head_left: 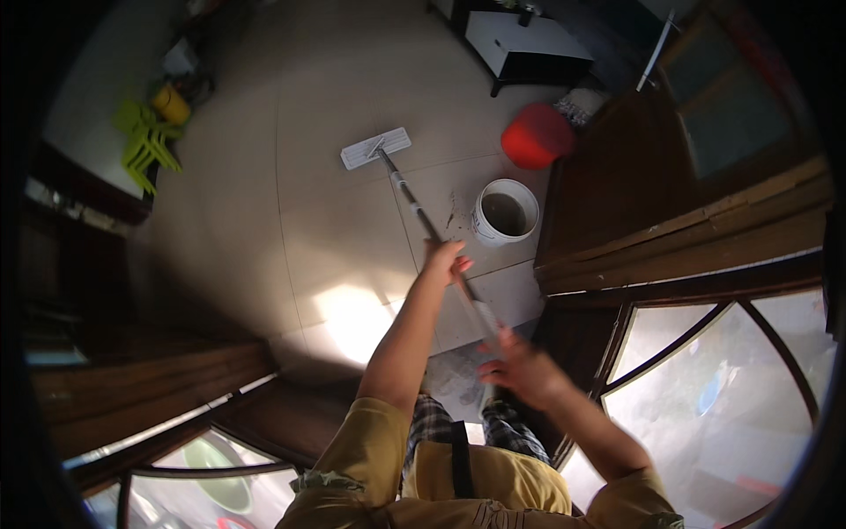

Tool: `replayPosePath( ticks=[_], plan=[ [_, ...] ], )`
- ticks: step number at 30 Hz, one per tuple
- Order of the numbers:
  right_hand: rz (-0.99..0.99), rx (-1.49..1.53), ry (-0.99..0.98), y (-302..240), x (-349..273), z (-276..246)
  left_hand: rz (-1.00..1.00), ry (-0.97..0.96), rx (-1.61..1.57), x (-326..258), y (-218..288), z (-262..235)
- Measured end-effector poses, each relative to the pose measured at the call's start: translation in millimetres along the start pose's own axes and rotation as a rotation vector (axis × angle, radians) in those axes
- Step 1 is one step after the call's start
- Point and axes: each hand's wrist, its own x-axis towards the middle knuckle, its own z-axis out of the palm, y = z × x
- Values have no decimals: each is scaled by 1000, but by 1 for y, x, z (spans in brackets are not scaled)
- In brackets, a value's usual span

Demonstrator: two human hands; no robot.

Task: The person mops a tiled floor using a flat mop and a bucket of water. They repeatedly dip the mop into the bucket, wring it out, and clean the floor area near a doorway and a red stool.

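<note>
I hold a flat mop with both hands. My left hand [443, 260] grips the metal handle [414, 203] lower down, at mid-length. My right hand [515, 361] grips the handle's upper end, close to my body. The white rectangular mop head [374, 148] lies flat on the pale tiled floor, ahead of me. A white bucket [505, 212] with dark water stands just right of the handle. Wet streaks mark the tiles between the handle and the bucket.
A red bucket [538, 135] lies beside a dark wooden door [634, 176] on the right. A black and white cabinet [527, 44] stands at the far end. Green plastic chairs [145, 145] and a yellow container [172, 104] sit at the far left. Glass-panelled doors flank me.
</note>
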Motion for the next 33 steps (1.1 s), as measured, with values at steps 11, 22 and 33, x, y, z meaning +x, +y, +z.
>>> replayPosePath(
  ticks=[11,22,33],
  plan=[
    [124,98,783,191,-98,-205,157,347,1207,-5,-41,-123],
    [262,1238,1423,397,-215,-287,-567,167,574,-356,-121,-227],
    [17,1052,1400,439,-262,-404,-126,42,614,-239,-23,-122]
  ],
)
